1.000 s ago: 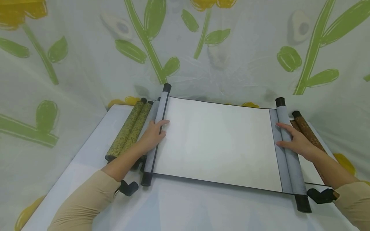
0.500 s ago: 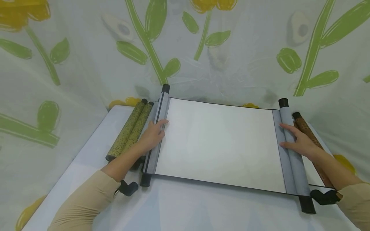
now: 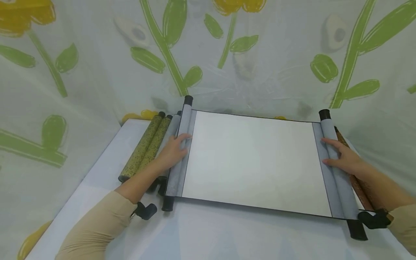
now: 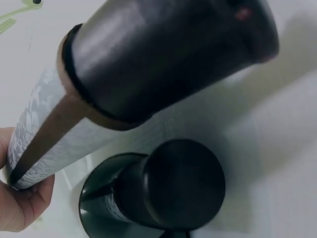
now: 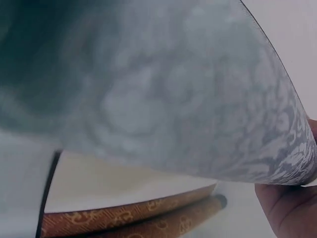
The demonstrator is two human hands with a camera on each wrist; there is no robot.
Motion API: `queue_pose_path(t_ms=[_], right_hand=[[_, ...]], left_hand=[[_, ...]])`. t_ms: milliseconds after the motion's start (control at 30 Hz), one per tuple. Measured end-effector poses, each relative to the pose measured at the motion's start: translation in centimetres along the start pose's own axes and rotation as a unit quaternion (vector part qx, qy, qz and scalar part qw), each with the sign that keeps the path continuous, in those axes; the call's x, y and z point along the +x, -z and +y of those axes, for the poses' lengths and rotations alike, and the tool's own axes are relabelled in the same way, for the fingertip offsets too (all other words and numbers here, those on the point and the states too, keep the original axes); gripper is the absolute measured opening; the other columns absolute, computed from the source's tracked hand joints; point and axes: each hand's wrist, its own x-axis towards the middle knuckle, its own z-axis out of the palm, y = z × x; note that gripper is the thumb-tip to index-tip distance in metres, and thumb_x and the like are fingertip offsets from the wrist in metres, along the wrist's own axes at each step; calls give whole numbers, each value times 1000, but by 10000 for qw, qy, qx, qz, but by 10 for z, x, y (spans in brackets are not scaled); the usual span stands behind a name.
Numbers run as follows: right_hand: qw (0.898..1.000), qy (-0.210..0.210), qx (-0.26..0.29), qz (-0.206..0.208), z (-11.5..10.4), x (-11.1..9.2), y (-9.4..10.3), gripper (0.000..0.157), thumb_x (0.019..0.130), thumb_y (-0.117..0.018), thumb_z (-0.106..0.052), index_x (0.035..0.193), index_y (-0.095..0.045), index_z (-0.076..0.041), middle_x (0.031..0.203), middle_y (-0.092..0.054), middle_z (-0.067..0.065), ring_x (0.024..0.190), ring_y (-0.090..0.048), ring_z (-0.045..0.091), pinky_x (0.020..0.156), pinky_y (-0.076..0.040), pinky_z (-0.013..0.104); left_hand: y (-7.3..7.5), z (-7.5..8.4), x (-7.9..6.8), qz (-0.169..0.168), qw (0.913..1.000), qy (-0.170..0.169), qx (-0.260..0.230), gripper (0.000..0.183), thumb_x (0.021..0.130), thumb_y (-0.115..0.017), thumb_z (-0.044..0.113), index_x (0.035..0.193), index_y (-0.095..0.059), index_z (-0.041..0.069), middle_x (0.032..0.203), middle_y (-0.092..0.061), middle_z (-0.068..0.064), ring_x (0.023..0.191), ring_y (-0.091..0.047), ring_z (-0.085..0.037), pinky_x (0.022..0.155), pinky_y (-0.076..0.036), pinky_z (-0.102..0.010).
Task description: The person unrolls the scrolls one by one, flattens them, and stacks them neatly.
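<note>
A hanging scroll (image 3: 256, 162) lies partly unrolled, with a blank white panel and grey-blue brocade borders. My left hand (image 3: 172, 153) grips its left roller (image 3: 185, 117), thumb and fingers around the brocade. My right hand (image 3: 347, 159) holds the thicker right roller (image 3: 345, 187) the same way. Black end knobs stick out at both ends of each roller. In the left wrist view a black knob (image 4: 173, 59) looms close, with the left fingers (image 4: 37, 196) behind it. Patterned brocade (image 5: 173, 109) fills much of the right wrist view, and the right fingers show at its edge.
Left of the scroll lie two rolled yellow-green scrolls (image 3: 143, 151) and a grey roll (image 3: 169, 131) with black knobs. A brown patterned scroll (image 3: 362, 189) lies partly under the right forearm. A floral sheet (image 3: 260, 79) hangs behind the white table (image 3: 139, 242).
The right hand and its roller have shifted right. The left roller has turned, and a grey border now shows between it and the white panel. The left hand has barely moved.
</note>
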Motion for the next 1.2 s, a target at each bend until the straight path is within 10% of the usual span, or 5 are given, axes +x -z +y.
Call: queue_pose_path(t_ms=[500, 733, 867, 967, 1200], right_hand=[[9993, -252, -263, -34, 12, -1, 28, 80, 88, -62, -5, 148, -10, 2, 144, -3, 44, 131, 4, 61, 98, -4, 75], [9943, -753, -744, -83, 22, 3, 44, 80, 91, -61, -15, 150, -7, -6, 144, -2, 43, 130, -1, 63, 94, -13, 76], [9905, -954, -979, -111, 31, 5, 49, 81, 90, -62, -17, 149, -7, -5, 142, -4, 45, 128, -6, 65, 92, -18, 75], [9894, -909, -1124, -132, 39, 10, 49, 81, 89, -64, -18, 148, -10, -4, 140, -8, 47, 126, -11, 65, 92, -20, 73], [9877, -941, -1240, -127, 56, 19, 40, 80, 83, -67, -12, 145, -17, 2, 137, -12, 49, 125, -13, 65, 93, -20, 73]], left_hand=[[-14, 18, 23, -26, 9990, -422, 122, 49, 94, -46, 14, 143, -40, 17, 135, -39, -31, 96, -49, -33, 69, -42, -39], [-29, 25, 42, 85, 9973, -713, 167, 49, 91, -49, 8, 140, -46, 12, 94, -62, -25, 67, -43, -23, 62, -41, -33], [-38, 30, 52, -18, 9978, -649, -136, 50, 89, -49, 5, 139, -47, 11, 120, -61, -19, 102, -58, -26, 88, -47, -38], [-44, 32, 58, -64, 9981, -525, -300, 50, 89, -49, 4, 139, -47, 10, 141, -48, -12, 131, -42, -26, 104, -37, -41], [-55, 31, 63, -123, 9987, -221, -442, 50, 89, -50, 6, 139, -48, 13, 142, -46, -13, 131, -42, -28, 104, -37, -44]])
